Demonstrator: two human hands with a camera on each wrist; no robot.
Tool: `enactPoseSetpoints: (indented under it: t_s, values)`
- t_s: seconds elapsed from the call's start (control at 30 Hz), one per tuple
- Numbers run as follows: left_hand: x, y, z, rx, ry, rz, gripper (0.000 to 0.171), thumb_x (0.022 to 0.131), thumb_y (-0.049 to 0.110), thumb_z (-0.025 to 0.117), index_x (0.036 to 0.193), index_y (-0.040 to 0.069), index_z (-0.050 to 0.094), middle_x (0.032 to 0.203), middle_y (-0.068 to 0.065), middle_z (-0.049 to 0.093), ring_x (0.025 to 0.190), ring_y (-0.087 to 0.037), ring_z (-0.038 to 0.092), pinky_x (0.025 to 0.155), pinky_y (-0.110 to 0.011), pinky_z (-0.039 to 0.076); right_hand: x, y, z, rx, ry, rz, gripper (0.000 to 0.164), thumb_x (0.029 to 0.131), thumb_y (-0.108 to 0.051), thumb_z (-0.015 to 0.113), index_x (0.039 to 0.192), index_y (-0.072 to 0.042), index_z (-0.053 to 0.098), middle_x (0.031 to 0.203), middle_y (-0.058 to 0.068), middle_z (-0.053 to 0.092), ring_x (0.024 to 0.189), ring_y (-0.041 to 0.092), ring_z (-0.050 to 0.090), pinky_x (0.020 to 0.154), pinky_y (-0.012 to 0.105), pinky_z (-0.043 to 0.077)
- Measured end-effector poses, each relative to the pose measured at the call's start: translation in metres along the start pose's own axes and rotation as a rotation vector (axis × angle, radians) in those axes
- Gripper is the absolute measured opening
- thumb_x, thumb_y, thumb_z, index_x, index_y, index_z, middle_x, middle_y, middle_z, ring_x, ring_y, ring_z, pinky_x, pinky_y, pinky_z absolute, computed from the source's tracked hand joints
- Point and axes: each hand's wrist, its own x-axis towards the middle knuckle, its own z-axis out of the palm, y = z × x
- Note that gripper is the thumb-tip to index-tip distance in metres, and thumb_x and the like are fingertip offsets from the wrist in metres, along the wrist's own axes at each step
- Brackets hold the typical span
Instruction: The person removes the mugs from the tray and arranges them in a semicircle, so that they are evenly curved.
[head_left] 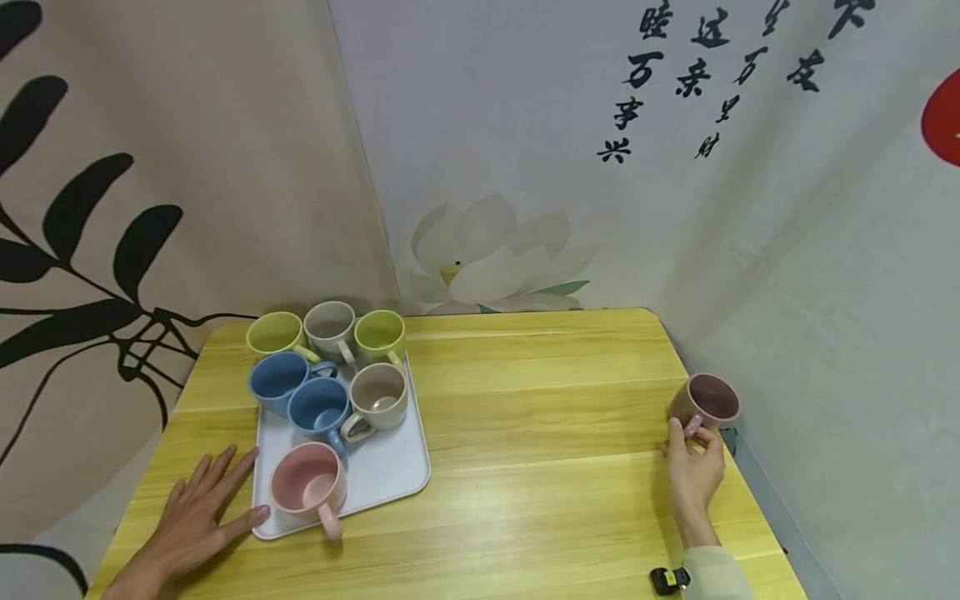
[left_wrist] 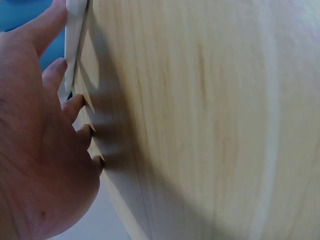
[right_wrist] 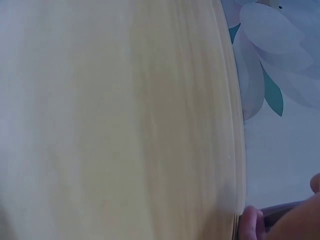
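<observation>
At the table's right edge, my right hand (head_left: 696, 471) pinches the handle of a mauve mug (head_left: 678, 406), which stands upright. In the right wrist view only some fingers (right_wrist: 247, 227) and a dark sliver of the mug show at the lower right corner. My left hand (head_left: 198, 517) lies with fingers spread at the left side of a white tray (head_left: 397, 479), thumb and index finger at its rim. Nearest to that hand on the tray is a pink mug (head_left: 307, 492), its handle toward me. The left wrist view shows the thumb and index finger along the tray edge (left_wrist: 74, 45).
Behind the pink mug stand two blue mugs (head_left: 318, 412), a beige mug (head_left: 382, 400), a grey mug (head_left: 330, 329) and two green mugs (head_left: 380, 335), crowded together. The wooden table (head_left: 540, 417) ends at a printed curtain (head_left: 495, 125). A black wrist strap (head_left: 663, 581) shows by the right sleeve.
</observation>
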Motion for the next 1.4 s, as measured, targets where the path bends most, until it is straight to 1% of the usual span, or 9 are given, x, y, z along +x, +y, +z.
enactPoseSetpoints:
  t_s: [0.13,0.3,0.43,0.53,0.7,0.93,1.07,1.23,1.4]
  values:
    - [-0.001,0.001,-0.001,0.001,0.006,0.004,0.104,0.106,0.072,0.062,0.182,0.018,0.016,0.180,-0.046,0.013,0.161,-0.080,-0.001,0.116,-0.102,-0.002,-0.002,-0.001,-0.001,-0.103,0.048,-0.012,0.046,0.104,-0.047,0.079,0.130,-0.015,0.058,0.124,-0.004,0.059,0.080,-0.014,0.057,0.066,0.002,0.047]
    - [-0.001,0.002,-0.002,0.003,0.006,0.001,0.104,0.106,0.072,0.061,0.182,0.018,0.016,0.180,-0.046,0.012,0.161,-0.080,-0.002,0.116,-0.102,-0.003,-0.005,-0.006,0.000,-0.035,0.090,-0.051,0.067,0.102,-0.041,0.081,0.149,-0.005,0.050,0.126,-0.011,0.050,0.091,0.000,0.059,0.071,0.003,0.048]
    - [-0.001,0.003,-0.003,0.004,0.006,0.000,0.104,0.106,0.072,0.061,0.182,0.018,0.016,0.180,-0.045,0.012,0.162,-0.079,-0.002,0.116,-0.102,-0.003,-0.008,-0.012,0.000,-0.001,0.131,-0.118,0.068,0.102,-0.038,0.081,0.153,-0.008,0.048,0.131,-0.014,0.046,0.102,0.007,0.056,0.078,0.007,0.046]
    - [-0.001,0.003,-0.004,-0.001,0.003,-0.003,0.104,0.106,0.072,0.061,0.182,0.018,0.016,0.180,-0.046,0.012,0.162,-0.079,-0.003,0.117,-0.102,-0.004,-0.010,-0.018,0.001,0.019,0.158,-0.199,0.066,0.102,-0.034,0.081,0.155,-0.010,0.049,0.135,-0.013,0.046,0.111,0.012,0.053,0.086,0.017,0.042]
    - [-0.002,0.003,-0.004,0.002,0.013,0.006,0.103,0.106,0.071,0.061,0.182,0.019,0.016,0.180,-0.046,0.013,0.161,-0.080,-0.001,0.116,-0.102,-0.003,-0.017,-0.038,0.005,0.068,0.136,-0.339,0.063,0.101,-0.021,0.082,0.155,-0.006,0.052,0.138,-0.008,0.050,0.120,0.013,0.054,0.099,0.026,0.041]
    - [-0.001,0.002,-0.003,0.002,0.018,0.009,0.103,0.106,0.071,0.061,0.183,0.019,0.016,0.180,-0.045,0.013,0.161,-0.080,-0.001,0.116,-0.103,-0.002,-0.037,-0.070,0.022,0.147,-0.046,-0.436,0.064,0.100,-0.006,0.079,0.158,-0.002,0.051,0.145,-0.010,0.054,0.131,0.004,0.053,0.107,0.018,0.043]
    - [-0.001,0.002,-0.002,0.007,0.027,0.018,0.102,0.106,0.070,0.062,0.182,0.019,0.018,0.180,-0.045,0.015,0.161,-0.081,0.002,0.116,-0.103,0.001,-0.049,-0.082,0.039,0.198,-0.178,-0.534,0.065,0.100,0.001,0.077,0.159,0.002,0.050,0.153,-0.003,0.056,0.142,0.005,0.052,0.117,0.016,0.044]
    - [-0.002,0.002,-0.002,0.008,0.036,0.028,0.101,0.106,0.069,0.063,0.182,0.019,0.019,0.179,-0.045,0.017,0.161,-0.080,0.005,0.115,-0.103,0.003,-0.066,-0.090,0.065,0.200,-0.344,-0.659,0.064,0.101,0.003,0.075,0.160,0.002,0.051,0.158,0.009,0.059,0.148,0.005,0.053,0.122,0.021,0.046]
    - [-0.003,0.001,-0.001,0.004,0.042,0.034,0.100,0.106,0.068,0.064,0.182,0.019,0.020,0.179,-0.045,0.018,0.161,-0.080,0.006,0.115,-0.103,0.003,-0.088,-0.094,0.090,0.160,-0.545,-0.662,0.066,0.104,-0.003,0.074,0.165,-0.004,0.048,0.164,0.016,0.058,0.152,0.030,0.054,0.125,0.031,0.045]
